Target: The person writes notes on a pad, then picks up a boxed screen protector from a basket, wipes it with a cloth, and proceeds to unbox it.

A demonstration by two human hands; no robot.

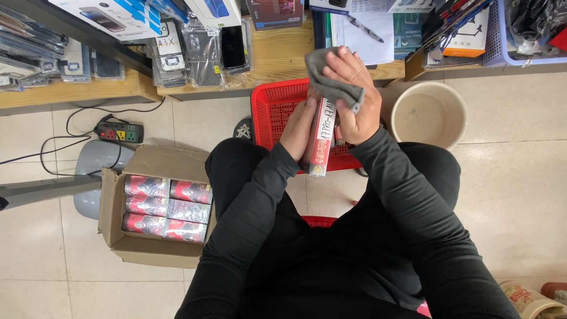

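My left hand (299,127) grips a slim red and white box (321,142) from the left side and holds it upright on its narrow edge. A grey cloth (331,80) is in my right hand (353,97), pressed against the top and right side of the box. Both hands are over a red plastic basket (273,109) on the floor in front of my knees. My arms are in black sleeves.
An open cardboard carton (155,207) of red shrink-wrapped packs sits at my left. A beige bucket (428,114) stands at the right. Wooden shelves (277,56) with phone accessories run across the top. A power strip (120,132) and cables lie on the tiled floor.
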